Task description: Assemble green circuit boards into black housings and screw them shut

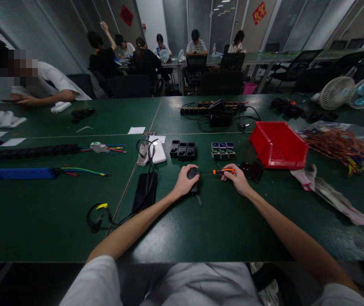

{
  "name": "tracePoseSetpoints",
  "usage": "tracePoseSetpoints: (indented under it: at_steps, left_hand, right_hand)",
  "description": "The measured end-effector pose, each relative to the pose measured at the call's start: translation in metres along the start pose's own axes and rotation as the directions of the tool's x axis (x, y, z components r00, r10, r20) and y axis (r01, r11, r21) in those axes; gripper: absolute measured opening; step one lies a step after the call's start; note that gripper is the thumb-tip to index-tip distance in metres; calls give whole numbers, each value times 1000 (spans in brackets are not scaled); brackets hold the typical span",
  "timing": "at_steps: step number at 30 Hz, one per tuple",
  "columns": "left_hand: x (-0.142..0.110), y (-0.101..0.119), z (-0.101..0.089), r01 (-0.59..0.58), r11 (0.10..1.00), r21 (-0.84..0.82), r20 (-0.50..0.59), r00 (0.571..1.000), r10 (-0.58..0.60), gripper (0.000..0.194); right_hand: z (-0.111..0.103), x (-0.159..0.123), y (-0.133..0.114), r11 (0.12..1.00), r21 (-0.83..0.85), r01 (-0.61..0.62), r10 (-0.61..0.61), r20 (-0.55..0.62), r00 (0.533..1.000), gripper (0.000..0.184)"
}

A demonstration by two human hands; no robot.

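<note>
In the left hand [186,181], clasps a black housing [192,173] on the green table [169,238]; in the right hand [237,179], pinches an orange-handled screwdriver [219,171] aimed at it. Apparently at a screw-turning step; calls for steadying the housing and aiming true.

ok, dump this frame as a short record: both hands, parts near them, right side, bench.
left hand: holds a black housing
right hand: holds an orange-and-black screwdriver, shaft toward the housing; tip contact unclear
parts beyond hands: black housings, with small circuit boards to their right
right side: red bin, copper-coloured wires beside it
bench: dark green
</note>
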State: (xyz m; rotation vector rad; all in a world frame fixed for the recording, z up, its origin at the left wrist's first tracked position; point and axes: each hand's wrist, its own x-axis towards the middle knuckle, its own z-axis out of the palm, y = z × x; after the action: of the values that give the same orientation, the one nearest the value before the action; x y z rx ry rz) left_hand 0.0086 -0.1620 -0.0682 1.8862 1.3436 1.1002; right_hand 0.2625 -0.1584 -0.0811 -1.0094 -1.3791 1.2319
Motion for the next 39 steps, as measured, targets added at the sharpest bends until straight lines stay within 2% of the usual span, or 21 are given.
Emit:
tracePoseSetpoints:
  at_steps: [8,16,20,23,30,39]
  left_hand:
    - [0,1,-1,4,1000,-6,12,1000,-4,30]
    - [0,1,-1,10,1000,-21,6,1000,-9,29]
    - [0,1,-1,16,1000,-22,6,1000,-16,29]
    - [0,1,-1,25,999,-20,6,1000,-24,29]
    - [0,1,-1,8,1000,-21,10,1000,-8,29]
    - [0,1,-1,4,1000,-8,2,1000,-4,29]
  right_hand:
    - [3,2,-2,999,24,-37,37,-18,999,33]
    - [3,-1,-4,989,-62,-131,132,10,991,34]
    - [3,-1,-4,997,-55,-60,61,20,998,29]
    - [2,-1,-4,999,-43,-8,8,-3,1000,33]
    - [2,-3,-8,999,-48,5,-4,23,1000,25]
    - [5,-3,-9,989,-141,-50,49,-11,999,31]
